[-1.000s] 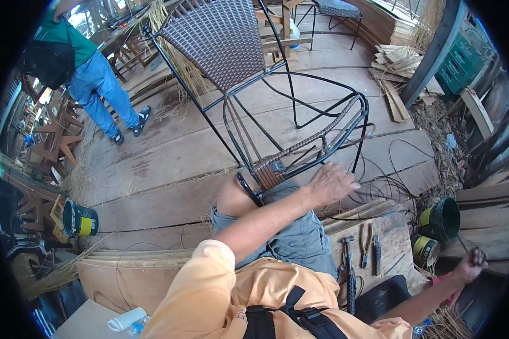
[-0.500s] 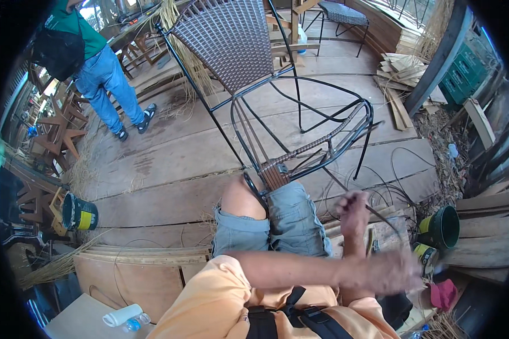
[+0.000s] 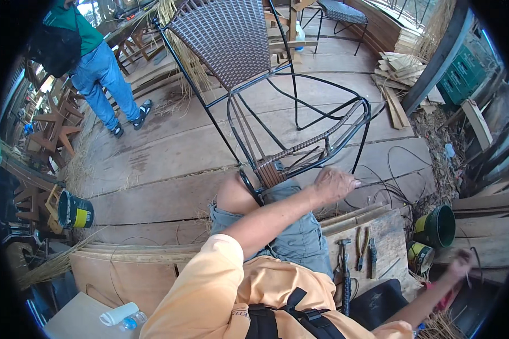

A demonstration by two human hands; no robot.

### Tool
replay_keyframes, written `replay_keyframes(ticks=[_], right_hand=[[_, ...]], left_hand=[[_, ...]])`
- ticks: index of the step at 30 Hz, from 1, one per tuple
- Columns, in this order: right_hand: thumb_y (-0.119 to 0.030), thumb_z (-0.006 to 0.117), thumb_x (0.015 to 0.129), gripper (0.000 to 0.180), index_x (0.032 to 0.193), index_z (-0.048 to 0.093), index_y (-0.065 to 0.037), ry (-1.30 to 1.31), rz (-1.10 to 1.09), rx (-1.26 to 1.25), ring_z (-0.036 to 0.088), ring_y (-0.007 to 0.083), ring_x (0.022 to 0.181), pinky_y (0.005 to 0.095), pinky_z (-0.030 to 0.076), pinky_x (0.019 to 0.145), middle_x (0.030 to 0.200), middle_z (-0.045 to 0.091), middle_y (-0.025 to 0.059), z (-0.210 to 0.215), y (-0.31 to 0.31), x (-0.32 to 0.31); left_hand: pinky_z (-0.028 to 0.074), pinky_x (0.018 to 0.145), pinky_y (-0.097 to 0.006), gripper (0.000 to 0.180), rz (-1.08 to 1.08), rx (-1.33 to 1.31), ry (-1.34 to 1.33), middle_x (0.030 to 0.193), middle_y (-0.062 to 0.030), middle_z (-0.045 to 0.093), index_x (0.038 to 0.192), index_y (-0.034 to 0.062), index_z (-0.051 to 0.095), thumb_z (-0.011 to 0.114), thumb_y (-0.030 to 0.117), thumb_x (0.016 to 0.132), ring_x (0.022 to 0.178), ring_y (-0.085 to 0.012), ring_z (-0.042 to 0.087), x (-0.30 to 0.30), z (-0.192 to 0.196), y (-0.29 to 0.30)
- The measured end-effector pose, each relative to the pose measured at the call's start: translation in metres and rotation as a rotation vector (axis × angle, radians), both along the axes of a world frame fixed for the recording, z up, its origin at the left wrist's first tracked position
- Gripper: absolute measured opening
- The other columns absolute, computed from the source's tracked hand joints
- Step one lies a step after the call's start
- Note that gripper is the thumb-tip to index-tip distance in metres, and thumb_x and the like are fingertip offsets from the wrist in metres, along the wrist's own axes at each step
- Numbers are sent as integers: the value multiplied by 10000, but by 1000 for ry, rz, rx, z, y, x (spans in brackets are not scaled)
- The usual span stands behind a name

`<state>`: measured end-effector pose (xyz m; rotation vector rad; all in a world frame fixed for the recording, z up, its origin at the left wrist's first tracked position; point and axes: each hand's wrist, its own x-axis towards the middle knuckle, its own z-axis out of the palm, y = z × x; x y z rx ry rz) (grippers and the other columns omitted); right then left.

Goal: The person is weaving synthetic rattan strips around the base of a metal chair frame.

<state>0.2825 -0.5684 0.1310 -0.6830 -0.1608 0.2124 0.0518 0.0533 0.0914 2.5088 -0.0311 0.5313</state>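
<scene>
Fingers, left hand point(image 3: 335, 183): curled, just beside seat frame of the chair point(image 3: 229, 51); grip cannot tell
Fingers, right hand point(image 3: 463, 261): blurred, dark strand point(image 3: 477, 259) near them; clamped or not, cannot tell
Chair: at the person's knees
Hands vs half a second ago: left back up to seat frame, right swung out far right
Hammer point(image 3: 346, 282): on board point(image 3: 389, 231), uncovered now
</scene>
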Motion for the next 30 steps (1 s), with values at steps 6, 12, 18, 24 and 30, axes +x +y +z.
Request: replay_keyframes(ticks=[6,12,18,24,30], right_hand=[[-173,537,818,381,1167,466,-39,-119,167,-1260,506,121,608,257,429,544,726,541,25,-77,366,-212],[-161,417,885,440,1286,366,12,-228,523,-598,497,127,661,254,418,612,787,528,66,-29,521,-252],[-440,389,933,364,895,506,-98,222,590,142,437,161,583,313,427,573,660,446,32,-120,461,-198],[-250,503,891,182,728,518,-168,435,398,679,355,51,515,238,329,505,596,409,-84,39,319,-179],[-91,475,808,198,621,413,-112,-316,-99,187,430,159,585,310,425,677,618,407,10,60,-10,-32]], left_hand=[[445,469,-405,143,-425,-210,25,626,-134,564,692,91,544,490,188,782,550,-292,581,-20,37,-118],[403,503,-382,326,-887,-726,-4,593,-183,452,784,-22,492,421,272,905,547,-312,530,-85,97,-206],[406,851,-426,391,-358,92,146,913,-184,558,983,-3,524,463,366,871,937,-358,529,-38,125,-105],[275,1022,-456,537,-153,59,230,1158,-217,501,1175,-3,462,471,424,851,1128,-353,453,-11,26,-22],[448,741,-435,379,-128,122,137,856,-130,621,902,58,589,461,413,863,814,-293,598,2,8,4]])
